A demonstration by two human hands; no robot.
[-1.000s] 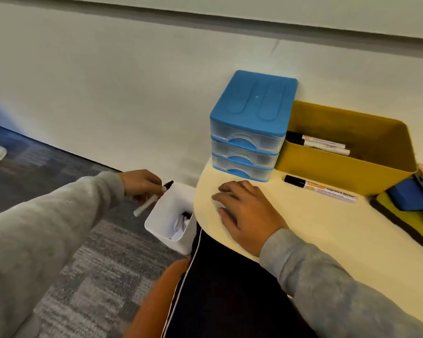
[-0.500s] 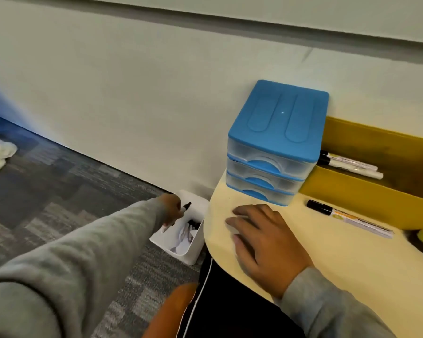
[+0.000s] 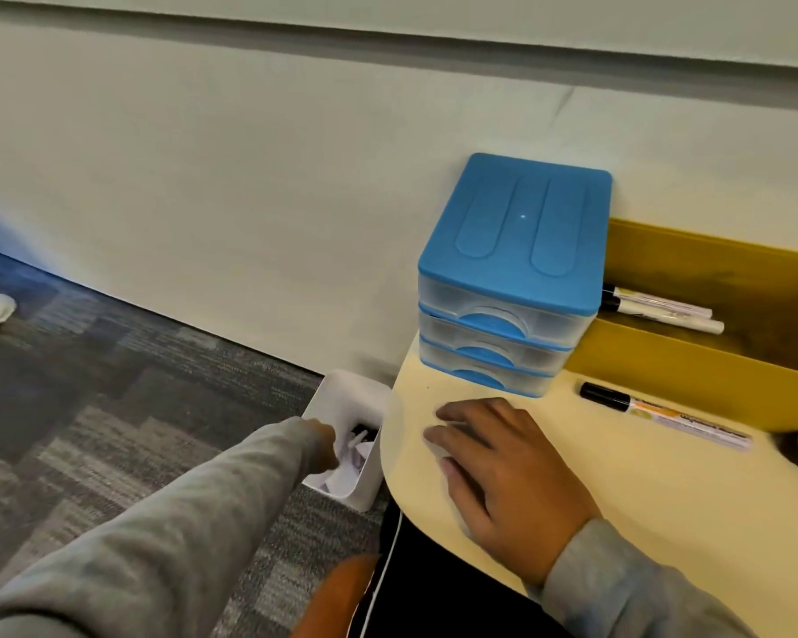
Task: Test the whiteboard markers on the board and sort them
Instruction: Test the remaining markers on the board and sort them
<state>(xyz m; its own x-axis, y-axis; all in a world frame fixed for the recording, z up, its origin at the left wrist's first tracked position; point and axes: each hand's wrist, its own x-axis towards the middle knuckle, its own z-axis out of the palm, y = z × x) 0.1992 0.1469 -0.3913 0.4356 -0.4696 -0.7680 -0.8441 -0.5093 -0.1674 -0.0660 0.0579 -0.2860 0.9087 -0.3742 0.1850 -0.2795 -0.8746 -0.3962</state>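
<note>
Item — black-capped whiteboard marker (image 3: 664, 419) on the table (image 3: 664, 508): long axis left-right, cap leftward, right of your right hand (image 3: 503, 472), fingers flat, slightly spread. Left hand (image 3: 319, 442) over white bin (image 3: 346, 398) — fingers unreadable.

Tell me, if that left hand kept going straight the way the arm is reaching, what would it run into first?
Most likely the contents of the white bin on the floor: the left hand reaches down into its open top, just above crumpled white paper and a dark marker end. Depth is hard to judge from this view.
</note>
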